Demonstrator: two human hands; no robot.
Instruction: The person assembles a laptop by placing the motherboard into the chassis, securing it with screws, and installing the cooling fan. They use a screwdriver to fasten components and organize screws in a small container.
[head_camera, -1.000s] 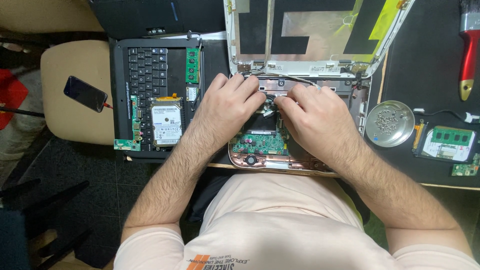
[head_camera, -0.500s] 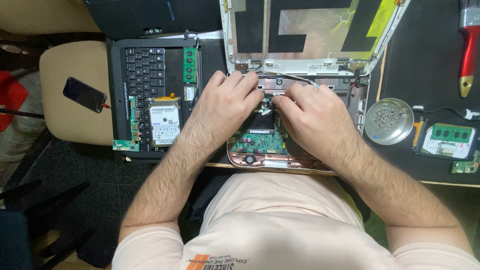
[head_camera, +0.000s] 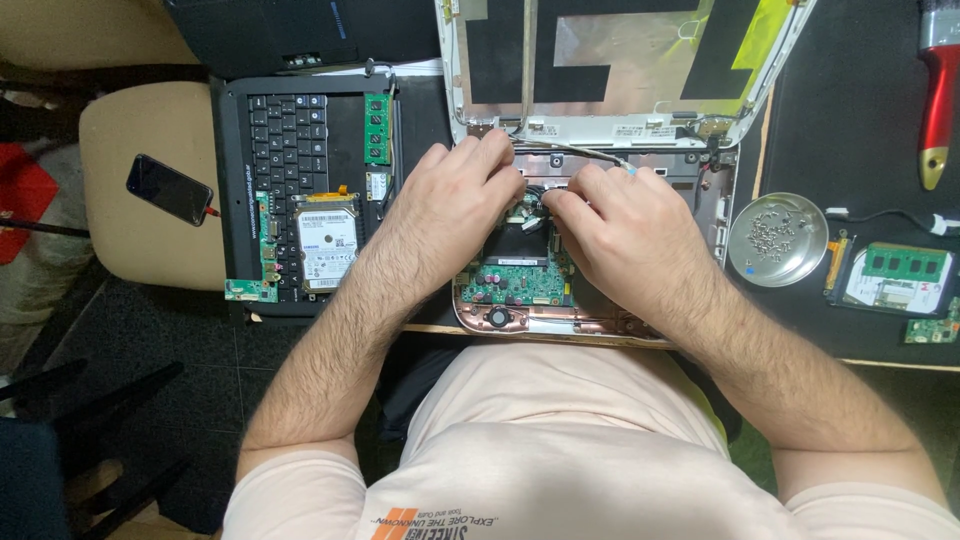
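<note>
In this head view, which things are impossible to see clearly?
- Head view: what the left hand and right hand fingertips pinch; the fingers hide it.
- Green circuit board: its upper part lies under both hands.
- Red-handled brush: top cut by the frame edge.
- Screws in the round metal dish: too small to count.

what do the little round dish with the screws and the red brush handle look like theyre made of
Round dish: looks like bare metal, silvery with a dull sheen and soft reflections. Brush handle: glossy red, probably lacquered wood or plastic; the shine shows, the core does not. Its gold tip looks painted.
</note>
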